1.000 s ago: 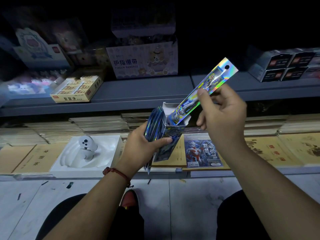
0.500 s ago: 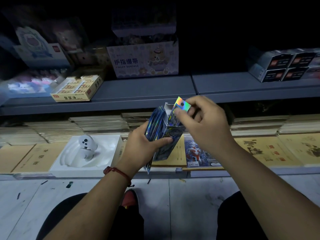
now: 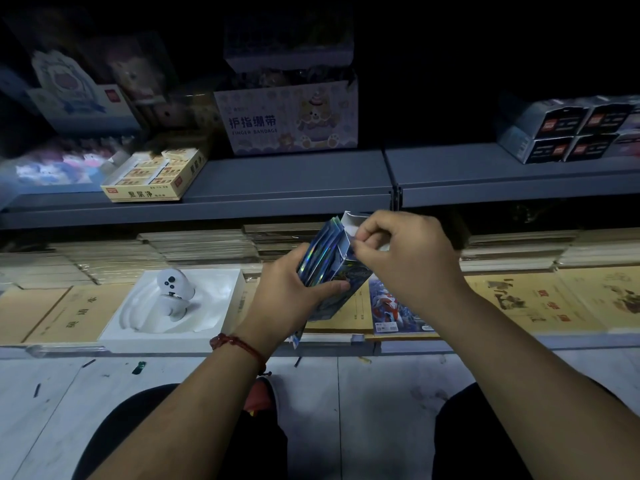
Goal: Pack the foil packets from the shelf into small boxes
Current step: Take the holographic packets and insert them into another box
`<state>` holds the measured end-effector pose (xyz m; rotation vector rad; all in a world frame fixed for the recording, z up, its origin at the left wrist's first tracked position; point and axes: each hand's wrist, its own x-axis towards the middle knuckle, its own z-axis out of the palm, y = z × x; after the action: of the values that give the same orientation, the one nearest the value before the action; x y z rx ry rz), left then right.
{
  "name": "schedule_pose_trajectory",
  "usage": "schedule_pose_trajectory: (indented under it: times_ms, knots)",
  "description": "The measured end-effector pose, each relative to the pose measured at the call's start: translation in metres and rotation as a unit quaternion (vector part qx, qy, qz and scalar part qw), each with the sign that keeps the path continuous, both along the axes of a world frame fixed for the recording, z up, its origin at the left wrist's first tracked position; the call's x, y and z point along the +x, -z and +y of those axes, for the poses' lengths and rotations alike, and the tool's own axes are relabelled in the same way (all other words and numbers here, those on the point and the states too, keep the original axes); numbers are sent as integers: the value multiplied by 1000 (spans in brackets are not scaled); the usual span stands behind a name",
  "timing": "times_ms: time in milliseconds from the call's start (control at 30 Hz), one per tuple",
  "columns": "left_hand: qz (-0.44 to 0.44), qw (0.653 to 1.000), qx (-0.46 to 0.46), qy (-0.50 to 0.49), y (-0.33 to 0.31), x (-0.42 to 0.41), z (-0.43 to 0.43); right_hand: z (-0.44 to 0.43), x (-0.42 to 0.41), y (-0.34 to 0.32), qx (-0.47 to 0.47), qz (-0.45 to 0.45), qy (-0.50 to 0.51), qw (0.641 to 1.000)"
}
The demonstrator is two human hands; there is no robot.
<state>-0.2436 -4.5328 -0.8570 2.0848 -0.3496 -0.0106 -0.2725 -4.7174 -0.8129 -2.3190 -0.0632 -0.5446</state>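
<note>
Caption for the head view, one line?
Left hand grips small box and loose foil packets; right hand pinches the box's open top.

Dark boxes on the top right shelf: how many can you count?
4 dark boxes clearly: upper left, upper right, lower left, lower right. More seem cut off at the right edge.

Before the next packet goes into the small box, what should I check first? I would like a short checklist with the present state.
1. Grip: left hand holds small box: ok.
2. Opening: box flap stands open: ok.
3. Spare foil packets held against the box: ok.
4. Box contents seated fully: cannot tell, right hand covers the mouth.
5. Is the right hand free: not ok, fingers curled at the mouth.
</note>
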Motion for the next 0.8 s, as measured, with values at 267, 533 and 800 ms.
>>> schedule_pose_trajectory:
  times_ms: [267, 533, 800]
  knots:
    - [-16, 1000, 8, 14, 0, -4, 1, 3, -2, -3, -24, 62, 10, 998]
    - [-22, 999, 29, 10, 2, -2, 3, 3, -3, -2, -31, 86, -11, 996]
    - [-17, 999, 50, -10, 5, 1, 2, -2, 2, 8, -37, 18, -32, 999]
